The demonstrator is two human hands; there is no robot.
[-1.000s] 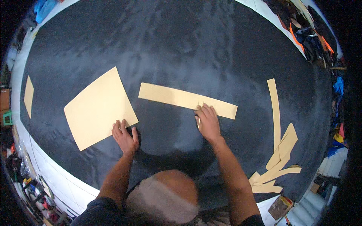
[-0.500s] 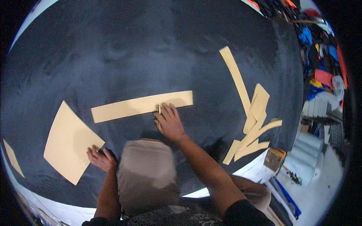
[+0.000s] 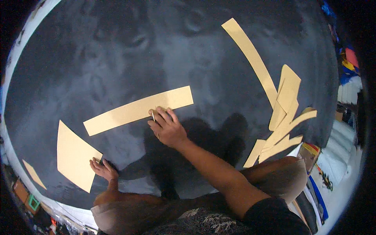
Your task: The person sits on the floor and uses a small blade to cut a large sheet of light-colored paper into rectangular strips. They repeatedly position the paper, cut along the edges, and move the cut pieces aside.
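Note:
A long tan card strip (image 3: 137, 106) lies slantwise on a large black sheet (image 3: 203, 66). My right hand (image 3: 169, 127) rests at its near edge, right of its middle, fingertips on the card. Its fingers are closed round a thin pale pen-like stick (image 3: 153, 115), partly hidden by the hand. To the left, a wide four-sided tan card piece (image 3: 76, 158) lies flat. My left hand (image 3: 103, 169) touches its right corner with outstretched fingers, the thumb apart from them. Nothing shows in that hand.
Several tan card pieces (image 3: 288, 86) overlap in a pile at the right, with a long strip (image 3: 250, 55) reaching away from them. A small tan piece (image 3: 34, 174) lies far left. My bent knee (image 3: 282, 176) is near the pile. White rolls (image 3: 335, 147) stand beyond the right edge.
The view has shifted, and my knee that stood between the hands is now lower left. My right hand sits slightly farther left along the strip, still with the stick. My left hand stays at the wide piece's corner.

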